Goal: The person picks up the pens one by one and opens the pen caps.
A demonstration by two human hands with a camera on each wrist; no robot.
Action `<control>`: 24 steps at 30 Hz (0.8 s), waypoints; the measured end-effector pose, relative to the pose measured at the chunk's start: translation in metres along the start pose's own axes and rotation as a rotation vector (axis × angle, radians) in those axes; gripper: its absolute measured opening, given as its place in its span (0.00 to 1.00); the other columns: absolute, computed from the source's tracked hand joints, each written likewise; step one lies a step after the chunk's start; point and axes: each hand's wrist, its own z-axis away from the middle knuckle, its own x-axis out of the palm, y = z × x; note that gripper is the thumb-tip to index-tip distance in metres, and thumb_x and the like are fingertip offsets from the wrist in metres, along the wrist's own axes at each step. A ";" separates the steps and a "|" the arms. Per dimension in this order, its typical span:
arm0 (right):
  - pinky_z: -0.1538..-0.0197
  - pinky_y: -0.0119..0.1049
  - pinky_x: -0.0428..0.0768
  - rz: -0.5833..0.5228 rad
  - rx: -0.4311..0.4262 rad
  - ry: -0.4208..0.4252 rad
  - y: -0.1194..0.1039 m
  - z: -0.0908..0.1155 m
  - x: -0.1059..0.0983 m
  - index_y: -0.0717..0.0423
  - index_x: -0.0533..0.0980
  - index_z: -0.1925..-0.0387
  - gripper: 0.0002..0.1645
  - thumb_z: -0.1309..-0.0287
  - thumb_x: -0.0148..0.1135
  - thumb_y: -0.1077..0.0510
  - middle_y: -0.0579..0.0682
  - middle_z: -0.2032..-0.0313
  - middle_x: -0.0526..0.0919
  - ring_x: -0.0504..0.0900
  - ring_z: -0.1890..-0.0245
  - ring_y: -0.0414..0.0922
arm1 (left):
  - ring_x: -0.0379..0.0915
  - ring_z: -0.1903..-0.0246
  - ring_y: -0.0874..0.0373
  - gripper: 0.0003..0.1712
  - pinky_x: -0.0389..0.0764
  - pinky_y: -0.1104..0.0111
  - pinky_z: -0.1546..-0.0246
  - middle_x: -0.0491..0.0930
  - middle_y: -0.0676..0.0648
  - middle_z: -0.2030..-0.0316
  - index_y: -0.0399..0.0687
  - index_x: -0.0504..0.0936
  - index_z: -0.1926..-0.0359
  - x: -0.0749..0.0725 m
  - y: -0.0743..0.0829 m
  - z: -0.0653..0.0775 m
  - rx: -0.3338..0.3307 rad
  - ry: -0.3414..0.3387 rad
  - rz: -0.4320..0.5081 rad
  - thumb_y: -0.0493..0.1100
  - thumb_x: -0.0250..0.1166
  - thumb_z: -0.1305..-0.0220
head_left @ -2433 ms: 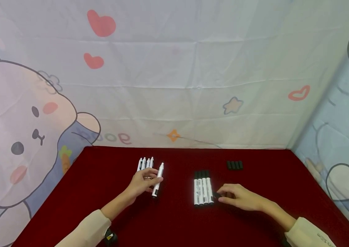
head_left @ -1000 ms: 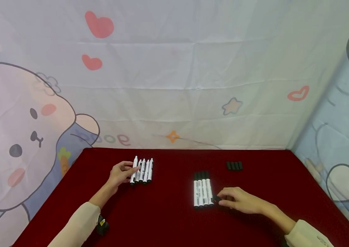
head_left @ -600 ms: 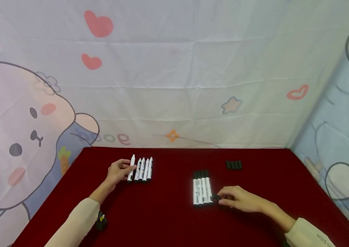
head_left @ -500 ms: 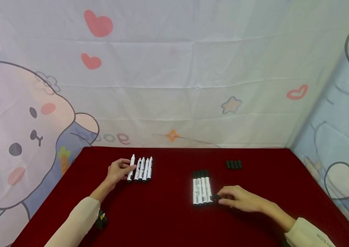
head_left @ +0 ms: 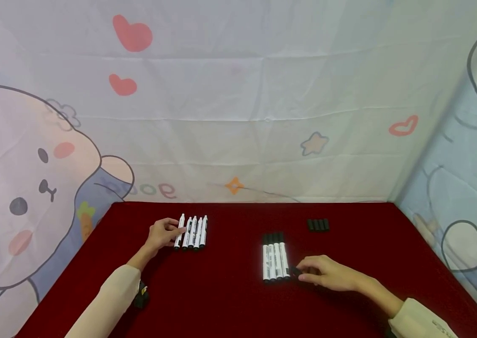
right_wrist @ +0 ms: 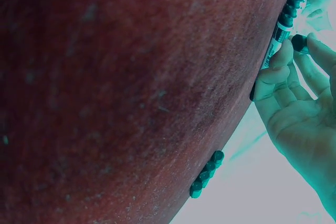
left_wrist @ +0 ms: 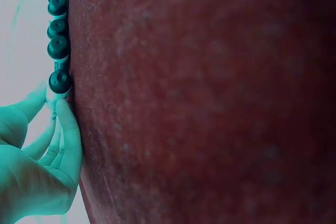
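Observation:
My left hand [head_left: 161, 233] pinches an uncapped white marker [head_left: 180, 229] between thumb and fingers at the left end of a row of uncapped markers [head_left: 192, 232]. That marker lies slightly apart from the others, tip pointing away from me; its black butt end [left_wrist: 60, 81] faces the left wrist camera. Between the thumb and fingertips of my right hand [head_left: 327, 273] is a small black marker cap [right_wrist: 300, 44]. The hand rests just right of several capped white markers [head_left: 272, 263], laid side by side with their black caps at the far end.
Several loose black caps [head_left: 318, 225] stand in a short row at the back right of the red-covered table [head_left: 238, 310]. Behind it and to the right hangs a pale printed curtain [head_left: 289, 94].
My left hand has carried the uncapped marker leftward, past the row, to the row's left end, and has stayed nearly still there over the last half second. The right hand has barely moved.

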 end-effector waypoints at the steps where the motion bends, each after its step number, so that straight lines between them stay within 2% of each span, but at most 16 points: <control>1: 0.64 0.29 0.82 -0.001 0.000 -0.001 0.000 0.000 0.000 0.62 0.79 0.45 0.19 0.24 0.56 0.51 0.51 0.55 0.84 0.79 0.69 0.31 | 0.80 0.72 0.61 0.27 0.88 0.63 0.71 0.83 0.32 0.56 0.27 0.76 0.41 0.000 0.000 -0.001 0.001 0.000 -0.002 0.42 0.71 0.34; 6: 0.65 0.29 0.82 -0.012 0.002 -0.003 0.001 -0.001 0.001 0.62 0.79 0.45 0.19 0.25 0.56 0.51 0.48 0.58 0.82 0.78 0.70 0.31 | 0.80 0.73 0.62 0.27 0.88 0.64 0.73 0.83 0.33 0.58 0.26 0.77 0.42 0.002 0.000 -0.005 0.022 -0.004 -0.022 0.41 0.71 0.34; 11: 0.65 0.29 0.82 -0.008 -0.007 0.003 0.003 -0.002 0.002 0.61 0.79 0.46 0.18 0.25 0.56 0.52 0.49 0.57 0.83 0.79 0.70 0.31 | 0.79 0.76 0.62 0.26 0.87 0.65 0.74 0.84 0.33 0.60 0.27 0.78 0.43 0.004 0.001 -0.007 0.026 0.008 -0.055 0.42 0.72 0.35; 24: 0.65 0.29 0.82 -0.019 0.017 0.003 0.005 -0.003 0.004 0.60 0.80 0.46 0.18 0.25 0.56 0.51 0.50 0.55 0.84 0.79 0.69 0.32 | 0.80 0.74 0.62 0.25 0.87 0.65 0.74 0.86 0.33 0.59 0.29 0.82 0.46 0.007 0.001 -0.014 0.007 0.042 -0.109 0.44 0.73 0.36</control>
